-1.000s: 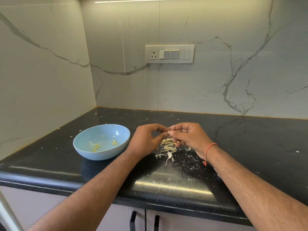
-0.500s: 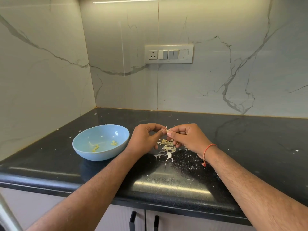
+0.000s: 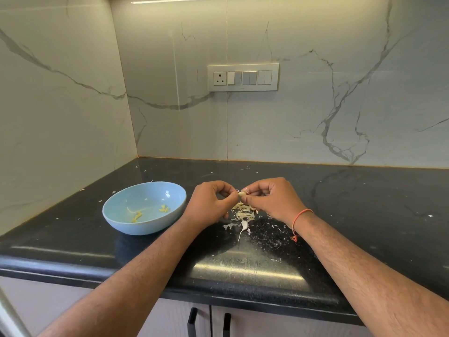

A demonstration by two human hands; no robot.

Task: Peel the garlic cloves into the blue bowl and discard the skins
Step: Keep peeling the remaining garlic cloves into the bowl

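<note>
Step in hand, as judged: peeling one clove, mid-strip. Both hands are meeting above the bench, just right of the blue bowl [image 3: 144, 207]. The left hand [image 3: 209, 203] and right hand [image 3: 272, 200] are each pinching the same small garlic clove [image 3: 241, 194] between thumb and fingertips, other fingers curling in; each grip is closing tight on the clove, holding nothing else visible. Forearms are converging from the near edge, wrists raised off the bench [image 3: 364, 203]. A pile of skins [image 3: 243, 212] is lying directly under the hands, with one unpeeled clove [image 3: 244, 224] at its near side. The bowl is holding a few pale bits, too small to identify surely. Next move likely calls for pulling the last skin free, then carrying the clove left and dropping it in the bowl; skins are not yet discarded.
</note>
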